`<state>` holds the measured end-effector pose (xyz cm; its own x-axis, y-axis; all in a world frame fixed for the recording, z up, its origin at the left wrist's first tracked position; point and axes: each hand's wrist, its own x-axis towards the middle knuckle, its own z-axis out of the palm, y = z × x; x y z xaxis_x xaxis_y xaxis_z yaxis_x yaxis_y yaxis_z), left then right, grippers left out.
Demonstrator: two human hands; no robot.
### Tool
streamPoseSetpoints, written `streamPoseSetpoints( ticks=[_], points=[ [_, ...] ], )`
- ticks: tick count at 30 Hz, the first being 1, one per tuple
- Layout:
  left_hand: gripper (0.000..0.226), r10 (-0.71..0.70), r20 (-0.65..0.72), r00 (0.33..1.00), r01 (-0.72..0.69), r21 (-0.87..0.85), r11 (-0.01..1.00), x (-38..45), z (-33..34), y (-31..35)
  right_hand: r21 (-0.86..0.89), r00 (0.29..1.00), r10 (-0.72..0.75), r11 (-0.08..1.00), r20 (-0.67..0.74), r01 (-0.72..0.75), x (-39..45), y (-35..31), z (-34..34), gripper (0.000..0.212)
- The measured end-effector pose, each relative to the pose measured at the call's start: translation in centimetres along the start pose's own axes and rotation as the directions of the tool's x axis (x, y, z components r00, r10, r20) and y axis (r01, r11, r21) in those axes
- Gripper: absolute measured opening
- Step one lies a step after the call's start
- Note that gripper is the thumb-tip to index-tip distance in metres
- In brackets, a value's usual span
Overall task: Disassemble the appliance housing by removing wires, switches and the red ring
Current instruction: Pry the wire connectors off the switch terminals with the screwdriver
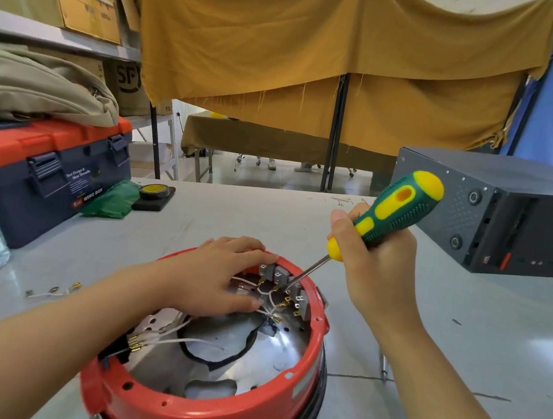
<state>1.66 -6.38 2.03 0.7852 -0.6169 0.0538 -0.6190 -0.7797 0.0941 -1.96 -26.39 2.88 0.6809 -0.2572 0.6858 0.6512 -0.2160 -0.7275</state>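
The red ring (pixel 210 412) sits upturned on the table (pixel 459 350), in front of the grey box (pixel 508 215). At the ring's far rim stand the switches (pixel 282 280), white wires (pixel 268 299) running from them. The right hand (pixel 379 265) grips a screwdriver (pixel 384 218), tip among the switches. The left hand (pixel 222 275) lies flat, fingers straight, on that rim, steadying it. Best to lever gently at a switch's edge, press the ring down firmly, and keep the tip off the fingers (pixel 256 252).
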Motion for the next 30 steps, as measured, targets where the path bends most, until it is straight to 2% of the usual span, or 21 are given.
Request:
streamPoseSetpoints(
  ticks=[6, 13, 17, 22, 25, 30],
  points=[
    [0.055, 0.044, -0.013, 0.999, -0.045, -0.087, 0.995, 0.8, -0.5, 1.2, -0.014, 1.000, -0.002, 1.000, -0.018, 0.002, 0.1, -0.2, -0.1, 0.032],
    [0.057, 0.053, -0.135, 0.989, -0.069, -0.118, 0.991, 0.3, 0.7, 1.0, -0.051, 0.998, -0.047, 0.998, -0.035, 0.045, 0.2, -0.1, -0.3, 0.032],
    [0.038, 0.042, -0.175, 0.984, -0.080, -0.215, 0.973, 0.2, 0.9, 0.8, -0.080, 0.995, -0.092, 0.992, 0.023, 0.094, 0.1, -0.4, -0.2, 0.039],
    [0.016, 0.081, -0.143, 0.986, -0.110, -0.211, 0.971, 0.1, 0.9, 0.5, -0.184, 0.982, -0.161, 0.967, 0.100, 0.178, -0.3, -0.5, -0.1, 0.038],
    [0.016, 0.080, -0.116, 0.990, -0.102, -0.195, 0.975, 0.1, 0.8, 0.6, -0.215, 0.970, -0.202, 0.950, 0.133, 0.227, -0.5, -0.7, 0.0, 0.047],
    [0.021, 0.084, -0.101, 0.991, -0.101, -0.181, 0.978, 0.0, 0.9, 0.6, -0.230, 0.962, -0.218, 0.940, 0.163, 0.252, -0.6, -0.8, 0.0, 0.046]
  ],
)
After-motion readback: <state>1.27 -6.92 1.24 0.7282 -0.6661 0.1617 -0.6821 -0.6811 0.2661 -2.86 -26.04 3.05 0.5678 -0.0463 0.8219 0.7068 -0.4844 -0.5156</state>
